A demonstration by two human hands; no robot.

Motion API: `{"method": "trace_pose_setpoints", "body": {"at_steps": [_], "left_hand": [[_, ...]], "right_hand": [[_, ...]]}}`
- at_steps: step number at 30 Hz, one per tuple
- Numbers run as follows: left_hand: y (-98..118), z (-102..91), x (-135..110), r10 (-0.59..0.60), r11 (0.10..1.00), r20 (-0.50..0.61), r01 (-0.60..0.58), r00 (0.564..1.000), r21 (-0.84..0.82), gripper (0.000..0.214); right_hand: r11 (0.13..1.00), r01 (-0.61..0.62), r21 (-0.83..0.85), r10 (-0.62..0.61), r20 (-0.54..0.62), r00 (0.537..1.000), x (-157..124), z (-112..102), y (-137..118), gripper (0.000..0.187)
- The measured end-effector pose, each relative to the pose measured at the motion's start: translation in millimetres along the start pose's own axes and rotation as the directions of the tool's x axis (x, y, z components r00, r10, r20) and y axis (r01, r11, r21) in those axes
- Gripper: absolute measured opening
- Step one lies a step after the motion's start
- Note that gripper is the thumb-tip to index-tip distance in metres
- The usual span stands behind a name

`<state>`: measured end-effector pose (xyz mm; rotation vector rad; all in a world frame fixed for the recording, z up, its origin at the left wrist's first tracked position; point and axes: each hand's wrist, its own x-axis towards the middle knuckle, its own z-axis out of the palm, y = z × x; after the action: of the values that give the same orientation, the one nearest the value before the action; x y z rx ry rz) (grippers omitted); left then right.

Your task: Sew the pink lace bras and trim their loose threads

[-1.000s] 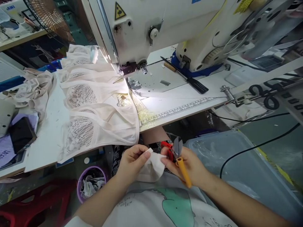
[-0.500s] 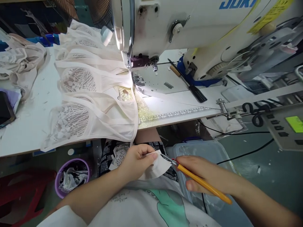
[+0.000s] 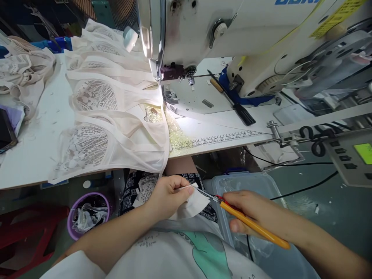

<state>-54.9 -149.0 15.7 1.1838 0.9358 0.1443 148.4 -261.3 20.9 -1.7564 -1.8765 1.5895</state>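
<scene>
My left hand (image 3: 171, 195) is closed over my lap, thumb and fingers pinching the white fabric edge of a bra (image 3: 197, 202). Lace from a bra cup shows on my lap to the left of that hand. My right hand (image 3: 247, 213) is wrapped around orange-handled scissors (image 3: 255, 225), with some red near the pivot. Their thin metal blades point left and meet the fabric close to my left thumb. Whether the tips are closed on the cloth is too small to tell. A pale strap runs up from the left hand to the bras (image 3: 95, 100) overlapping on the table.
The sewing machine (image 3: 197, 35) stands ahead, its lamp lit at the needle. A screwdriver (image 3: 242, 114) lies on its bed, above a printed ruler (image 3: 217, 139). A purple bin (image 3: 69, 221) holds scraps; a clear plastic tub (image 3: 269, 182) sits at right. A phone (image 3: 7, 131) lies at far left.
My right hand and the scissors have shifted slightly right, and more red shows by the pivot. My left hand keeps its pinch on the bra, almost still.
</scene>
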Motion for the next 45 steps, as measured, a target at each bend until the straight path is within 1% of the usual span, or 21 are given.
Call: {"method": "trace_pose_setpoints", "body": {"at_steps": [4,7,10,13,17,20,23,24,25,27,29,30,31,32,34,35,37,39,41,43,45], "left_hand": [[1.8,0.4,0.6,0.009,1.0,0.009,-0.009,1.0,-0.006,0.023],[1.3,0.8,1.4,0.003,1.0,0.008,-0.002,1.0,-0.003,0.023],[-0.1,0.7,1.7,0.012,0.999,-0.001,-0.012,1.0,0.029,0.022],[0.3,0.1,1.4,0.04,0.996,-0.008,-0.04,0.999,0.077,0.02],[3.3,-0.1,0.5,0.069,0.988,-0.012,-0.066,0.998,0.141,0.019],[5.8,1.7,-0.3,0.11,0.972,-0.017,-0.104,0.994,0.209,0.018],[7.0,4.3,-2.2,0.198,0.934,-0.006,-0.187,0.98,0.304,0.016],[7.0,4.8,-3.1,0.223,0.921,-0.002,-0.21,0.975,0.33,0.015],[6.8,5.0,-3.9,0.239,0.91,0.004,-0.226,0.971,0.348,0.013],[7.1,3.5,-5.2,0.255,0.904,0.03,-0.249,0.967,0.347,0.011],[9.7,-0.9,-4.9,0.29,0.9,0.105,-0.308,0.951,0.309,0.012],[12.1,-4.5,-4.0,0.327,0.881,0.154,-0.36,0.932,0.307,0.014],[15.3,-9.1,-2.5,0.379,0.839,0.201,-0.427,0.903,0.337,0.015],[18.9,-14.7,-0.6,0.436,0.765,0.244,-0.5,0.866,0.406,0.016],[25.9,-29.3,4.6,0.513,0.534,0.311,-0.581,0.8,0.615,0.017],[28.6,-38.5,7.6,0.528,0.404,0.322,-0.565,0.786,0.719,0.019],[31.6,-61.2,13.1,0.533,0.192,0.287,-0.444,0.796,0.875,0.024],[32.7,-89.6,15.8,0.538,0.069,0.194,-0.273,0.82,0.96,0.027],[35.3,-121.5,13.6,0.536,0.013,0.088,-0.113,0.84,0.994,0.027],[41.5,-151.9,6.4,0.519,-0.003,-0.033,0.04,0.854,0.999,0.026],[50.0,-173.7,-4.7,0.504,-0.005,-0.14,0.165,0.852,0.986,0.026]], "right_hand": [[0.997,0.003,0.079,-0.001,-0.025,1.0,1.0,7.5,9.2,0.042],[0.987,-0.043,0.154,0.05,-0.043,0.998,4.1,15.4,12.4,0.041],[0.98,-0.098,0.173,0.111,-0.067,0.992,7.3,22.7,13.1,0.044],[0.978,-0.087,0.189,0.108,-0.105,0.989,8.6,26.4,15.2,0.046],[0.983,-0.024,0.182,0.07,-0.249,0.966,8.1,24.1,22.5,0.047],[0.979,0.081,0.187,0.005,-0.42,0.908,11.8,21.9,24.6,0.041],[0.926,0.295,0.234,-0.121,-0.558,0.821,23.9,20.9,13.1,0.036],[0.902,0.343,0.261,-0.145,-0.566,0.812,29.0,20.1,5.7,0.035],[0.883,0.365,0.294,-0.15,-0.56,0.815,34.0,19.0,-3.0,0.032],[0.867,0.338,0.365,-0.116,-0.513,0.85,41.7,15.9,-21.5,0.03],[0.869,0.291,0.399,-0.074,-0.477,0.876,44.9,12.1,-36.7,0.032],[0.876,0.277,0.394,-0.067,-0.47,0.88,44.9,10.1,-41.8,0.032],[0.89,0.266,0.37,-0.07,-0.466,0.882,44.1,8.2,-45.2,0.032],[0.908,0.256,0.331,-0.078,-0.467,0.881,42.8,6.4,-47.1,0.03],[0.944,0.237,0.231,-0.101,-0.481,0.871,39.6,3.3,-48.3,0.026],[0.956,0.23,0.183,-0.119,-0.476,0.871,38.0,2.1,-48.5,0.024],[0.965,0.241,0.102,-0.174,-0.436,0.883,36.1,1.2,-49.4,0.021],[0.962,0.269,0.048,-0.231,-0.388,0.892,36.6,2.2,-52.0,0.021],[0.955,0.293,0.039,-0.259,-0.367,0.893,40.1,4.3,-56.2,0.022],[0.952,0.296,0.081,-0.248,-0.366,0.897,46.2,5.6,-61.9,0.022],[0.947,0.295,0.125,-0.236,-0.353,0.905,53.6,4.6,-68.8,0.02]]}}
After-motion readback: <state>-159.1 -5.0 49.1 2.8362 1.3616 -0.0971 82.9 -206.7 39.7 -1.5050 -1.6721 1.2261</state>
